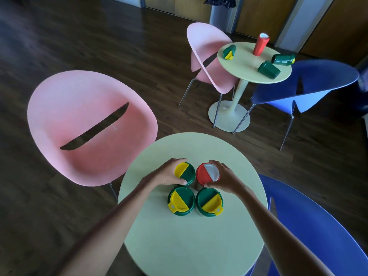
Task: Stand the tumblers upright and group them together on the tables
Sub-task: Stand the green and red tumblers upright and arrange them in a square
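Both my hands are on the near bench (189, 246), low in the middle of the frame. My left hand (169, 173) holds the back green tumbler (187, 174) by its lid, with the fingers (179, 159) curled over the far rim and the thumb on the near rim. My right hand (226, 179) grips the red tumbler (206, 173) the same way, its fingers (216, 163) hooked round the far edge.

These two stand upright, nearly touching. Just below them in the frame are the front left green tumbler (181, 202) and the front right green tumbler (209, 202), also upright. I judge this bench's group of four as good as done.

What remains is on the far bench (245, 64), upper right of the frame, well apart from my hands. A far red tumbler (259, 45) already stands there. Three others lie on their sides:
- The left lying green tumbler (229, 51) has its lid facing down-left.
- The right lying green tumbler (282, 59) has its long axis running almost level across the frame, at the bench's rim.
- The near lying green tumbler (268, 69) slants from upper left to lower right.

That bench lies off toward my right hand's side, so I'd expect that hand to reach it first once I walk over. The one at the rim looks likeliest to roll off
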Available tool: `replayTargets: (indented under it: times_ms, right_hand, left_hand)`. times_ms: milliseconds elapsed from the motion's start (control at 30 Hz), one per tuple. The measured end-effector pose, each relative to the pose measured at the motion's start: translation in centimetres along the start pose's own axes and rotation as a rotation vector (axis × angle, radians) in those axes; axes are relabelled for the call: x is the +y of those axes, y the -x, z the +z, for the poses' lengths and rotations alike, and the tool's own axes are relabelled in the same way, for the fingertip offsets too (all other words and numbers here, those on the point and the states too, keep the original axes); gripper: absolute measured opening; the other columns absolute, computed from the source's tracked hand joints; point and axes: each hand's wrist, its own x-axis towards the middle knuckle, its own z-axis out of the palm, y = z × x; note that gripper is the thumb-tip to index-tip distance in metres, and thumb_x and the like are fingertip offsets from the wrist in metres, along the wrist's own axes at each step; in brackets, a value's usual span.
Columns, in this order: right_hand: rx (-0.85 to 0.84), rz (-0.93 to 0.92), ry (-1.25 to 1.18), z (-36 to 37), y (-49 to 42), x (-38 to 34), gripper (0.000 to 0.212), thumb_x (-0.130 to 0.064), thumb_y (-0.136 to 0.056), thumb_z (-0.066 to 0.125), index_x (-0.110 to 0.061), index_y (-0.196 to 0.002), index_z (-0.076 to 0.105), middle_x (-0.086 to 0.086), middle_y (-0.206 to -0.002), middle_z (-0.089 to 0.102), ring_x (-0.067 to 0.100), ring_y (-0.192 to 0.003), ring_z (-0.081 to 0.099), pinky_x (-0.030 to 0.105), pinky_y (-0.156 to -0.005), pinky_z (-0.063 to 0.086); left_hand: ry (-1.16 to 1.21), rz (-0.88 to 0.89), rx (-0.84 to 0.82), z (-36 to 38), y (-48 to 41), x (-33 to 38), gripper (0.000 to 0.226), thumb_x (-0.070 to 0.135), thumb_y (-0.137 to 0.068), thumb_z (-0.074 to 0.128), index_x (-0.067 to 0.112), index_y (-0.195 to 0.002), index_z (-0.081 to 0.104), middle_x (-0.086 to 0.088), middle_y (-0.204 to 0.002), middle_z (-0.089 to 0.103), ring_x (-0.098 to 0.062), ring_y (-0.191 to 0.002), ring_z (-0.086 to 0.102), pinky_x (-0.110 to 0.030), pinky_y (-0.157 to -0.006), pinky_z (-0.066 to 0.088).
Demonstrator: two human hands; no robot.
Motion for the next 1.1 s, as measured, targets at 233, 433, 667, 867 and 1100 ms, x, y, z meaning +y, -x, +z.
replayTargets:
  times_ms: [233,433,667,867,1100]
  right_hand:
    - [0.038,0.034,-0.013,0.5,0.1,0.2,0.097,-0.046,-0.060,0.083,-0.025,-0.139,0.032,0.003,-0.141,0.045,0.024,-0.124,0.044,0.029,-0.087,0.042]
    - [0.036,0.041,-0.041,0.6,0.3,0.2,0.094,-0.045,-0.063,0.082,-0.026,-0.140,0.031,0.004,-0.141,0.044,0.025,-0.123,0.044,0.028,-0.084,0.040]
    - [0.049,0.050,-0.050,0.9,0.5,-0.1,0.094,-0.042,-0.067,0.081,-0.027,-0.142,0.028,0.005,-0.144,0.041,0.027,-0.125,0.043,0.028,-0.083,0.041]
    - [0.046,0.054,-0.047,0.8,0.6,-0.2,0.093,-0.041,-0.067,0.081,-0.027,-0.142,0.028,0.005,-0.144,0.041,0.028,-0.125,0.043,0.027,-0.081,0.041]
    - [0.037,0.111,-0.149,0.5,0.8,0.1,0.099,-0.048,-0.072,0.075,-0.027,-0.148,0.015,0.008,-0.151,0.032,0.031,-0.131,0.041,0.040,-0.098,0.044]
  left_hand:
    - [0.051,-0.036,0.123,0.5,0.7,-0.5,0.087,0.034,-0.072,0.080,0.020,-0.142,0.031,-0.002,-0.147,0.035,-0.017,-0.131,0.037,-0.023,-0.096,0.033]
    - [0.062,-0.025,0.104,0.6,0.9,-0.5,0.086,0.032,-0.075,0.077,0.022,-0.145,0.028,-0.001,-0.150,0.030,-0.017,-0.136,0.032,-0.023,-0.100,0.029]
    - [0.064,-0.028,0.092,1.0,1.1,-0.6,0.084,0.034,-0.077,0.074,0.029,-0.144,0.024,-0.001,-0.149,0.029,-0.017,-0.134,0.032,-0.023,-0.099,0.030]
    - [0.073,-0.034,0.092,1.0,0.9,-0.6,0.084,0.033,-0.077,0.074,0.029,-0.145,0.024,0.000,-0.150,0.028,-0.017,-0.136,0.031,-0.025,-0.101,0.031]
    - [0.155,-0.040,0.111,0.7,1.4,-0.7,0.096,0.044,-0.077,0.072,0.034,-0.149,0.009,0.004,-0.156,0.018,-0.016,-0.142,0.023,-0.033,-0.109,0.029]
